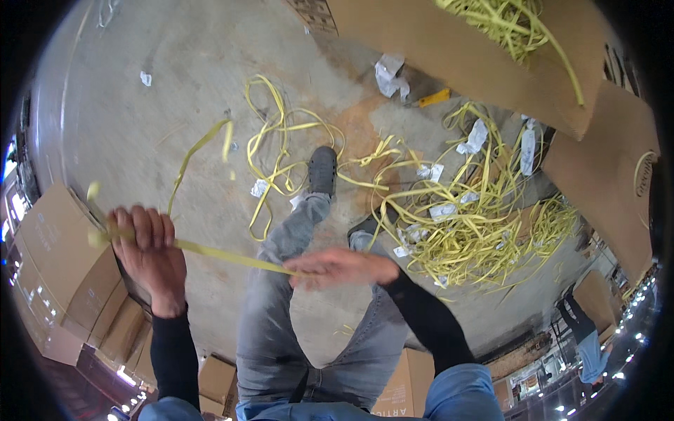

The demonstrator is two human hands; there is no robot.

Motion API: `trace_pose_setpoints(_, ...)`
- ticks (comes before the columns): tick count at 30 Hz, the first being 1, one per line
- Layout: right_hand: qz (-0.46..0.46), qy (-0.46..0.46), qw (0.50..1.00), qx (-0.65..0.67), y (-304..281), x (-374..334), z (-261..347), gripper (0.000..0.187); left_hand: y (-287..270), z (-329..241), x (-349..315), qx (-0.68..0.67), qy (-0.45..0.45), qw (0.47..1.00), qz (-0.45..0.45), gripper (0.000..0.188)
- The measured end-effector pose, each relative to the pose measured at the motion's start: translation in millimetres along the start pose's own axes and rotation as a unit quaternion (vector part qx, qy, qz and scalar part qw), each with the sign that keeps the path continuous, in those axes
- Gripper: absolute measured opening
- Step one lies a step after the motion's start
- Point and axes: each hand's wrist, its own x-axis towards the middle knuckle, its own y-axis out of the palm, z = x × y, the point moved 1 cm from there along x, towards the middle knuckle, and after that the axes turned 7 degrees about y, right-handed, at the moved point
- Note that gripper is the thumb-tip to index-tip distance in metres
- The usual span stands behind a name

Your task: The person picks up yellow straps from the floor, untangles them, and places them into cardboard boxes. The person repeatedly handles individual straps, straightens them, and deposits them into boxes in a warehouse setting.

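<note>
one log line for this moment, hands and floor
left hand: closed on yellow strap | right hand: at same strap, grip blurred | yellow strap: runs between both hands | floor: tangled strap pile

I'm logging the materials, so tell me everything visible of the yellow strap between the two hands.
The yellow strap is narrow, flat and flexible-looking, its exact material unclear. It stretches nearly straight from the closed left hand to the right hand, where blur hides the hold. Blurred yellow strapping shows beyond the left hand.
</note>
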Motion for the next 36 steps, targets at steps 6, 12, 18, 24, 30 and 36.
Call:
trace_pose_setpoints(6,-0.319,0.121,0.933,-0.111,97,-106,67,0.031,-3,8,150,0.276,0.092,0.955,-0.052,0.026)
trace_pose_setpoints(12,-0.453,0.102,0.856,-0.229,180,-128,99,0.028,74,-56,86,0.556,0.225,0.735,0.315,0.092)
trace_pose_setpoints(18,-0.426,-0.036,0.826,-0.368,283,-104,136,0.029,93,-122,-132,0.316,0.049,0.489,0.811,0.033)
trace_pose_setpoints(24,-0.607,0.001,0.699,-0.379,354,-246,67,0.033,-67,-230,102,0.138,-0.078,0.933,0.324,0.038)
trace_pose_setpoints(30,-0.893,0.062,0.387,-0.221,484,-461,-43,0.02,-250,-443,320,0.427,0.216,0.875,0.075,0.038)
trace_pose_setpoints(36,-0.86,0.045,0.29,-0.418,601,-439,-50,0.018,-32,-403,72,0.111,0.175,0.949,0.236,0.036)
